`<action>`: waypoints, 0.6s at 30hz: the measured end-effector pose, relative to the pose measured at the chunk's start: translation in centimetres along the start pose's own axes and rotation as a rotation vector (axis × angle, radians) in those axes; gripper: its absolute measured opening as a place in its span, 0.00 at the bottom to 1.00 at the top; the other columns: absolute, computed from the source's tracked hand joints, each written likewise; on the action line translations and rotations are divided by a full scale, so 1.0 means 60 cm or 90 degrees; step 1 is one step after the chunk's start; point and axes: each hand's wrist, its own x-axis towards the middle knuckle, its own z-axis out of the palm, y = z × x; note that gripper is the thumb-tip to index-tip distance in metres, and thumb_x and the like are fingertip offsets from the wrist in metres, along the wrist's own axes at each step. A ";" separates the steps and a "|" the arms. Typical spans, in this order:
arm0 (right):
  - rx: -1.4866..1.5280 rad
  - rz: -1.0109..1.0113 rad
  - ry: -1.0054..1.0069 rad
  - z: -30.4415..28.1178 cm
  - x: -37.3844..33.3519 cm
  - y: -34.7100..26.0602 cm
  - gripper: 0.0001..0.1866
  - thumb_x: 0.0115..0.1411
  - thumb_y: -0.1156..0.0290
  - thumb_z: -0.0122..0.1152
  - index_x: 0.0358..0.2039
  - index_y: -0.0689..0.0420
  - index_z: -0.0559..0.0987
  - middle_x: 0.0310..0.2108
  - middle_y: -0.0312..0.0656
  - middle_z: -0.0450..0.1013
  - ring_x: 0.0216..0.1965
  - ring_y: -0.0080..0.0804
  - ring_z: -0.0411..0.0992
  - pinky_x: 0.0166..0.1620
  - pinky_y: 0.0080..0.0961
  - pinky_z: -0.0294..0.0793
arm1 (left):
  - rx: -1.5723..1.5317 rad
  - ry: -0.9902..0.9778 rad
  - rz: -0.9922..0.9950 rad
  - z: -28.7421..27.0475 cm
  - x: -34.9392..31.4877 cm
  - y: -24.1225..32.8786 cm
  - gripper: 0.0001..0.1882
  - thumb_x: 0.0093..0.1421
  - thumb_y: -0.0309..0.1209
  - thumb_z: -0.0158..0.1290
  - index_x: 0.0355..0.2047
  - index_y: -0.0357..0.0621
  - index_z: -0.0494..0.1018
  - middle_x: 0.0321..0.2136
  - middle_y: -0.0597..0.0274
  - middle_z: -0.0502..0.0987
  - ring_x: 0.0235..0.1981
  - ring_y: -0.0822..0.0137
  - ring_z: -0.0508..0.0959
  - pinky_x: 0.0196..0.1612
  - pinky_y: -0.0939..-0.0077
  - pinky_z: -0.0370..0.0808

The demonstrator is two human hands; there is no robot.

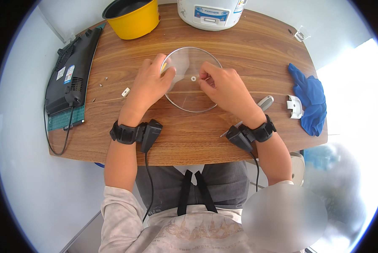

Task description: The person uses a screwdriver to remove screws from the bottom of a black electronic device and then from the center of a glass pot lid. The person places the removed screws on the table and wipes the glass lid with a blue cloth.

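Note:
A round glass lid with a thin metal rim lies in front of me over the wooden table. My left hand grips its left edge, the thumb on top of the glass and the other fingers around the rim. A small white washer sits at the middle of the lid. Just right of the washer, my right hand is closed in a pinch above the glass. Whatever its fingertips may hold is too small and hidden to make out. By my right wrist lies a grey-handled tool, partly covered by the arm.
A yellow pot and a white rice cooker stand at the back. On the left, a black appliance with a cord rests on a green mat. Small screws, a white block, a white bracket and blue cloth lie around.

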 end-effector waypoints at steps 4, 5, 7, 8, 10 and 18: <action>-0.021 -0.015 0.004 0.005 -0.002 0.004 0.04 0.58 0.75 0.59 0.30 0.61 0.73 0.21 0.49 0.74 0.25 0.51 0.74 0.30 0.41 0.74 | 0.091 0.012 0.026 0.001 -0.001 -0.006 0.18 0.64 0.42 0.55 0.47 0.42 0.75 0.40 0.44 0.75 0.47 0.49 0.72 0.52 0.59 0.71; -0.028 -0.020 0.004 0.007 -0.002 0.005 0.04 0.59 0.75 0.59 0.30 0.60 0.73 0.21 0.49 0.74 0.25 0.52 0.74 0.30 0.41 0.74 | 0.113 0.014 0.038 0.003 -0.001 -0.012 0.18 0.64 0.43 0.55 0.46 0.42 0.76 0.40 0.45 0.75 0.47 0.50 0.72 0.52 0.59 0.71; -0.038 -0.015 -0.004 0.007 -0.002 0.005 0.04 0.59 0.75 0.59 0.31 0.60 0.73 0.21 0.50 0.74 0.25 0.52 0.74 0.30 0.42 0.74 | 0.118 0.010 0.026 0.009 -0.001 -0.012 0.18 0.64 0.44 0.56 0.45 0.43 0.77 0.40 0.45 0.74 0.47 0.49 0.71 0.53 0.58 0.70; -0.040 -0.006 -0.012 0.005 -0.002 0.003 0.04 0.59 0.75 0.59 0.31 0.61 0.73 0.21 0.51 0.74 0.25 0.52 0.74 0.30 0.42 0.74 | 0.120 0.008 0.020 0.010 -0.002 -0.012 0.18 0.64 0.44 0.56 0.44 0.44 0.78 0.40 0.46 0.74 0.48 0.49 0.71 0.53 0.58 0.70; -0.047 0.002 -0.021 0.004 -0.002 0.002 0.04 0.59 0.75 0.58 0.30 0.61 0.73 0.21 0.52 0.73 0.25 0.53 0.74 0.30 0.42 0.74 | 0.122 0.018 0.020 0.013 -0.003 -0.014 0.18 0.64 0.45 0.56 0.44 0.44 0.78 0.40 0.47 0.73 0.48 0.49 0.71 0.53 0.57 0.70; -0.057 0.009 -0.037 0.000 -0.002 -0.001 0.05 0.60 0.74 0.58 0.30 0.61 0.73 0.22 0.53 0.74 0.26 0.54 0.74 0.31 0.44 0.74 | 0.175 0.045 0.029 0.010 0.001 -0.026 0.15 0.66 0.42 0.54 0.45 0.45 0.79 0.40 0.49 0.73 0.49 0.49 0.70 0.54 0.58 0.70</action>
